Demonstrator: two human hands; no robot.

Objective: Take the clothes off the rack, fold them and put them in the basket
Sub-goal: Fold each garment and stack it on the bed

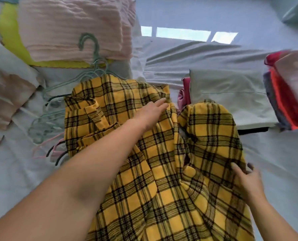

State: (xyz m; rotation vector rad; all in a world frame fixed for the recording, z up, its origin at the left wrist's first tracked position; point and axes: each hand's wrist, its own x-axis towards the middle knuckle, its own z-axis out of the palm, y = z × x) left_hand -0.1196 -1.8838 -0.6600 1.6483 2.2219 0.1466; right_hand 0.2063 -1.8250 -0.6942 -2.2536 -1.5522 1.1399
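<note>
I'm looking down at a bedroom in a home: a wrinkled pale bedsheet [205, 54] fills the frame, a folded pink blanket [71, 26] lies at upper left, loose plastic hangers [57, 105] sit at centre left, and stacks of folded clothes [289, 91] rest on the sheet at the right edge.

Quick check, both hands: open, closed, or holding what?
Left hand: open, fingers straight, pressing on the yellow plaid garment.
Right hand: gripping the garment's right edge.
</note>
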